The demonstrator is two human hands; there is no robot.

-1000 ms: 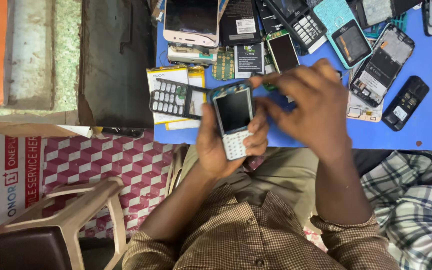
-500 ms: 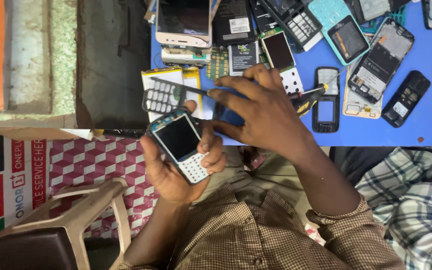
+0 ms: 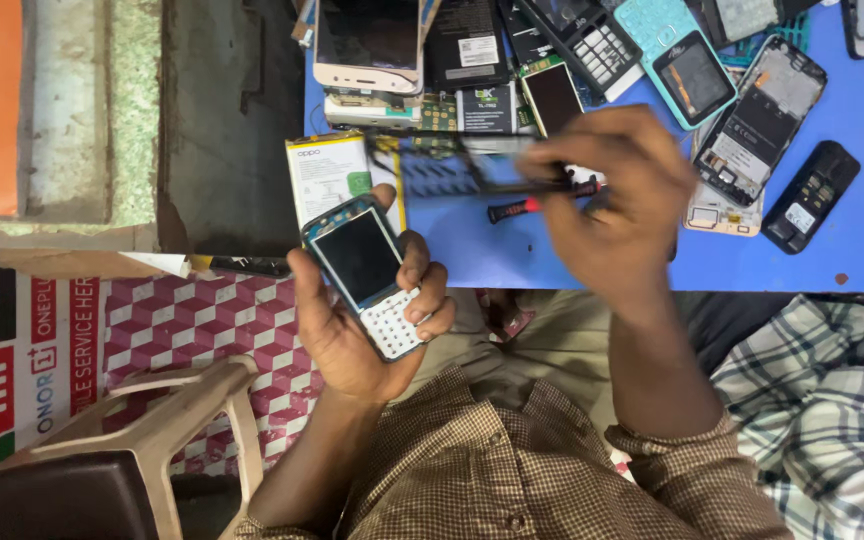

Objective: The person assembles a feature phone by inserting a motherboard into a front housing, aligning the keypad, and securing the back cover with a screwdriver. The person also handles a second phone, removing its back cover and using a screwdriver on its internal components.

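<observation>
Keypad phone [image 3: 364, 272] lying cradled in left hand [image 3: 352, 320], fingers wrapping its edge, screen up for access; right hand [image 3: 607, 205] fingers pinching blurred dark frame [image 3: 472, 165] above blue tabletop [image 3: 552, 262]

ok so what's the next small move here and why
Probably lower the dark front cover in the right hand onto the keypad phone: the left hand holds it face up with screen and white keys bare, and the cover hangs above the blue table.

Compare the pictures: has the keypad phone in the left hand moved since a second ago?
Yes. The keypad phone in the left hand has dropped from over the blue table to its near edge, shifting left.
</observation>
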